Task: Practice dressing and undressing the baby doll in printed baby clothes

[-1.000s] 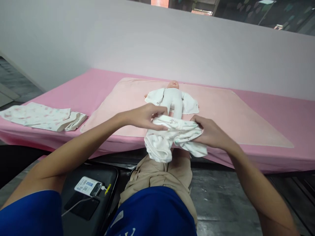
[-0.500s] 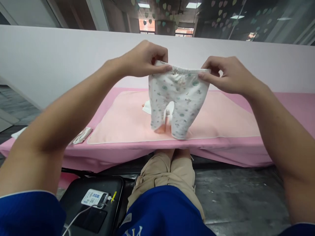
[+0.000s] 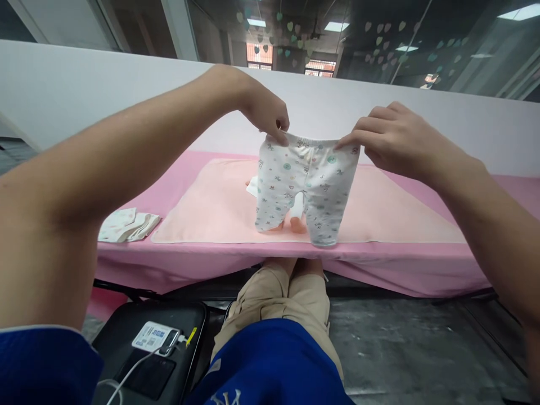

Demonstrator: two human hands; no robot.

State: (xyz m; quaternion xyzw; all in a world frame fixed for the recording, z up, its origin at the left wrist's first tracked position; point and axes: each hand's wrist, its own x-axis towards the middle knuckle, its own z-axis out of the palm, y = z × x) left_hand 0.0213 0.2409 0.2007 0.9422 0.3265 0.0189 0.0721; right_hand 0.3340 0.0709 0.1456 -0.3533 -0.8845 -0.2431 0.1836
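Observation:
Small white baby pants [image 3: 324,191] with a green and brown print hang upright before me, waistband on top. My left hand [image 3: 270,115] pinches the waistband at its left end. At the other end, my right hand [image 3: 388,135] grips it between thumb and fingers. Behind the pants, something lies on the peach mat [image 3: 211,208]; a skin-coloured foot [image 3: 297,225], apparently a doll's, shows between the pant legs. A bit of white cloth [image 3: 252,187] pokes out on the left. The rest of that figure is hidden by the pants.
Folded patterned cloths [image 3: 129,225] lie on the pink table cover [image 3: 177,264] left of the mat. A black case [image 3: 185,320] below left bears a white power bank [image 3: 154,337] with a cable and a dark phone [image 3: 147,374]. A white wall [image 3: 126,101] stands behind the table.
Both hands and the pants have come slightly lower, and the wrists have turned. The pants now hang flatter towards me, and a foot shows between the legs.

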